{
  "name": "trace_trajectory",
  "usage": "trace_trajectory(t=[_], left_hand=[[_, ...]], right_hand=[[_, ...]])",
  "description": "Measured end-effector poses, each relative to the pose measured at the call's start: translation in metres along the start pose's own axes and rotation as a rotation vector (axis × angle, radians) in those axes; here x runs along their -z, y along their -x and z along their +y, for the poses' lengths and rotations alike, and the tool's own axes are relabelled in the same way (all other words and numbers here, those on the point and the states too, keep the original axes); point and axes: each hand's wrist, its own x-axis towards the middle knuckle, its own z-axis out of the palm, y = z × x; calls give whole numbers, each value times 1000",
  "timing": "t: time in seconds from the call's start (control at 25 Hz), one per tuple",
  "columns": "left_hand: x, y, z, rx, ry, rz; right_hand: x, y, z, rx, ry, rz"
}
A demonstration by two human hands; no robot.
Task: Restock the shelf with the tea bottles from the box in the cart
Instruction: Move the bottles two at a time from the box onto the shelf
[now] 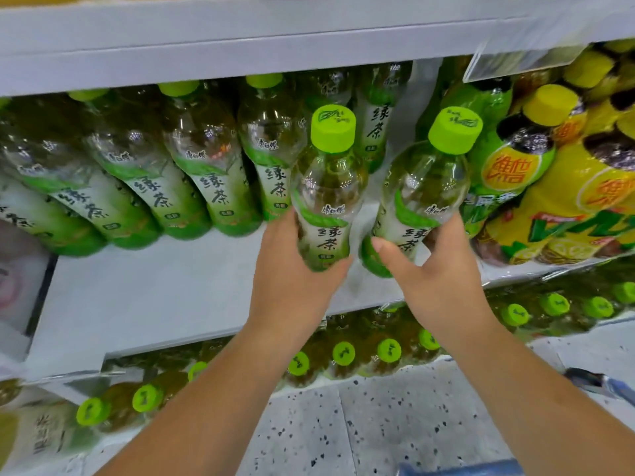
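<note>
My left hand (292, 269) grips the lower body of a green tea bottle (330, 187) with a light green cap, held upright over the white shelf (154, 297). My right hand (436, 276) grips a second green tea bottle (426, 190) just to its right, tilted slightly right. Both bottles are at the shelf's front right part. Behind and to the left, a row of the same green tea bottles (192, 166) stands at the back of the shelf. The box and the cart's inside are out of view.
Yellow-labelled, yellow-capped drink bottles (567, 187) fill the shelf to the right. The shelf board above (240, 39) hangs low over the caps. A lower shelf holds more green-capped bottles (343, 355). A blue cart edge (460, 468) shows at the bottom over the speckled floor.
</note>
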Motion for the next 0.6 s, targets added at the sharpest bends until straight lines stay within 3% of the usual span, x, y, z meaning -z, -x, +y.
trace_trajectory(t=[0.12, 0.36, 0.6], left_hand=[[-2, 10, -19, 91, -34, 22], [-11, -5, -17, 240, -74, 147], [-22, -26, -8, 324, -355, 99]], right_hand=[[-7, 10, 12, -31, 153, 33], [-25, -9, 16, -58, 177, 108], [-40, -32, 12, -76, 169, 136]])
